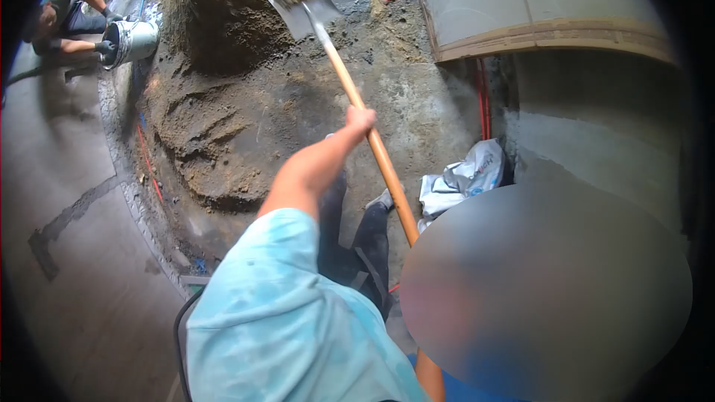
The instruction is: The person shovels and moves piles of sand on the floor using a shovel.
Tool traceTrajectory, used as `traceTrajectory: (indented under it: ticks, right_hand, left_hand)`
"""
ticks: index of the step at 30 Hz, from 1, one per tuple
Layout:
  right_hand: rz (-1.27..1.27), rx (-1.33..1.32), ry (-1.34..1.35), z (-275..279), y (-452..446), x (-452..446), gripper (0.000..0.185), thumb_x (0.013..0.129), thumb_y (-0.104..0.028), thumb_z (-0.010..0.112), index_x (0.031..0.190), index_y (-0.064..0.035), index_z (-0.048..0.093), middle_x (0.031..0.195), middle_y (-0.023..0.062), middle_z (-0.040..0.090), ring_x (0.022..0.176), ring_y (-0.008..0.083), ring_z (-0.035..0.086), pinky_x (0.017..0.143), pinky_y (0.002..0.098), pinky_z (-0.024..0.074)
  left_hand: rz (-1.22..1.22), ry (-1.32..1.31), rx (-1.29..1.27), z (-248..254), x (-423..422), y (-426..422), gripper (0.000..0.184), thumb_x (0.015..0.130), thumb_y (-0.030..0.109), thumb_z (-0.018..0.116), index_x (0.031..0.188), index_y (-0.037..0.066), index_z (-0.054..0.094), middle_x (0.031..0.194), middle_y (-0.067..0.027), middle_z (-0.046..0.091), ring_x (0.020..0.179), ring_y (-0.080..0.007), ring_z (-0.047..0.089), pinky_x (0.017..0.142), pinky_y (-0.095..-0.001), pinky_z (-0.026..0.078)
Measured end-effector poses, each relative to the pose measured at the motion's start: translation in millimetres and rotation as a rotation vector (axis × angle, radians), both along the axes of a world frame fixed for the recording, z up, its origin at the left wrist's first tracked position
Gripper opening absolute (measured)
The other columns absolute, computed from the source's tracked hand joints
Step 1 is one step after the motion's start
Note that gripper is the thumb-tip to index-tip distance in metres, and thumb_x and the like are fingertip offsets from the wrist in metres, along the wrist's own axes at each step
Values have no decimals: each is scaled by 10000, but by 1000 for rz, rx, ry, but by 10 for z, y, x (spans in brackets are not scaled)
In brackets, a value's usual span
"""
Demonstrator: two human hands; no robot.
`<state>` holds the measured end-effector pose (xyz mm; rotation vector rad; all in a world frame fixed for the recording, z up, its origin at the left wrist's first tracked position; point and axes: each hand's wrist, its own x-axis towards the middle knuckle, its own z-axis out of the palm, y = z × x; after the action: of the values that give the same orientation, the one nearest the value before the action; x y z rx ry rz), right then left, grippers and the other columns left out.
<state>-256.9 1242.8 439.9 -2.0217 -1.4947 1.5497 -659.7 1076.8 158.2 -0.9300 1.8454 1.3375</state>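
Observation:
My left hand point(361, 120) is closed around the wooden shaft of a shovel point(383, 164), about midway along it. Its flat, square metal blade point(304, 13) reaches over the dirt at the top of the view, with some dirt on it. A mound of brown soil point(231, 11) rises just left of the blade. The lower end of the shaft runs behind a blurred oval at the lower right, and my right hand cannot be seen.
At the upper left a co-worker in dark gloves holds a white bucket point(138, 39) tipped on its side. A crumpled white sack point(465, 177) lies right of my feet. Red pipes point(484, 100) stand by the wall, below a wood-edged panel point(558, 33). Concrete slab point(59, 179) borders the dirt.

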Motion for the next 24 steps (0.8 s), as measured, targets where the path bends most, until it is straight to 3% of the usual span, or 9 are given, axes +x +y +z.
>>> traceTrajectory:
  ticks: [2,4,5,11,14,18,21,22,24]
  right_hand:
    - [-17,-124,24,-58,-37,-47,187,859,-211,521,904,-48,441,753,75,535,543,171,547,427,285,442]
    - [-27,-331,-2,81,-44,-175,181,854,-208,526,899,-47,458,762,69,535,573,172,555,459,289,457]
    - [-22,-259,12,183,-96,-213,163,849,-189,522,898,-48,456,757,71,531,562,170,546,450,292,453]
    - [-46,66,-49,406,-56,356,140,828,-155,521,873,-50,440,719,75,505,533,163,520,408,291,429]
    - [-69,-17,-242,714,20,864,183,810,-186,525,877,-44,432,735,72,495,560,164,524,427,284,432]
    - [-82,-80,-329,802,-89,1232,215,799,-198,518,918,-46,422,798,83,491,603,185,530,449,296,441]
    - [-233,-81,-304,645,-386,701,225,800,-191,517,948,-55,414,817,87,483,613,200,529,451,305,444]
    - [-279,-106,-295,604,-446,458,224,802,-189,516,954,-60,413,814,87,480,609,203,528,454,306,445]
    - [-332,-124,-257,445,-574,147,228,805,-181,518,965,-60,409,803,85,478,605,202,523,466,308,449]
  left_hand:
    - [167,197,-212,169,-137,-137,303,647,147,611,849,-60,518,749,-187,589,691,-254,610,621,-366,492]
    - [229,192,-160,194,-264,-277,340,641,140,611,882,-72,500,749,-179,590,681,-254,612,613,-367,491]
    - [218,195,-122,236,-264,-299,358,664,171,622,878,-77,478,702,-143,565,594,-218,573,521,-367,478]
    - [9,-86,14,-157,1064,216,318,688,96,569,951,-21,435,731,-150,558,606,-257,576,526,-385,481]
    - [-115,-352,-33,-367,1935,494,381,691,115,608,1011,-33,464,1009,-234,560,932,-304,593,768,-407,490]
    - [-176,-366,-189,-510,2352,521,425,675,138,632,1040,-29,491,1040,-227,566,942,-313,591,790,-392,483]
    - [-217,-413,-11,-780,1910,221,420,660,167,644,1009,-35,530,987,-222,594,899,-309,607,749,-390,495]
    - [-286,-355,-51,-578,1603,131,361,654,176,637,930,-45,559,899,-220,613,848,-306,621,715,-392,502]
    - [-305,-294,-162,-578,1229,71,337,667,182,610,914,-45,576,929,-223,613,865,-320,619,737,-387,507]
